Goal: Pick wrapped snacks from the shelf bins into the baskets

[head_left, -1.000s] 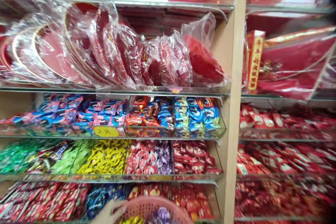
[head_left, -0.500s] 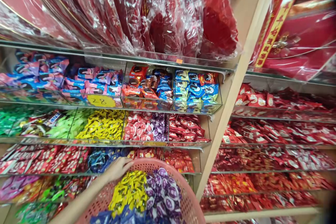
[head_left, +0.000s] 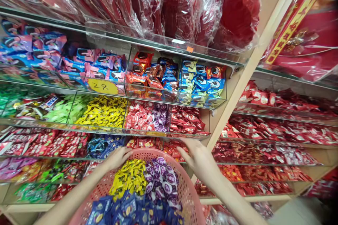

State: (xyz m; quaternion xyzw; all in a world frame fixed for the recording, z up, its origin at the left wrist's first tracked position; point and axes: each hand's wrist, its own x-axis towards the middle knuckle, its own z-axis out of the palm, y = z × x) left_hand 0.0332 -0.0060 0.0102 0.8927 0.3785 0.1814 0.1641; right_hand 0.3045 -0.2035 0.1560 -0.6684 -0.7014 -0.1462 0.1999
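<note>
Pink basket (head_left: 188, 191), one hand on it
Left hand (head_left: 118, 157) grips its far-left rim; right hand (head_left: 199, 156) is just off the far-right edge, fingers spread wide.

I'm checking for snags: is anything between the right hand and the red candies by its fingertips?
Nothing visible stands between the right hand and the red candies. The shelf edge runs just above, and the basket overlaps the candies' lower part in this view. A clear front, if any, can't be made out.
</note>
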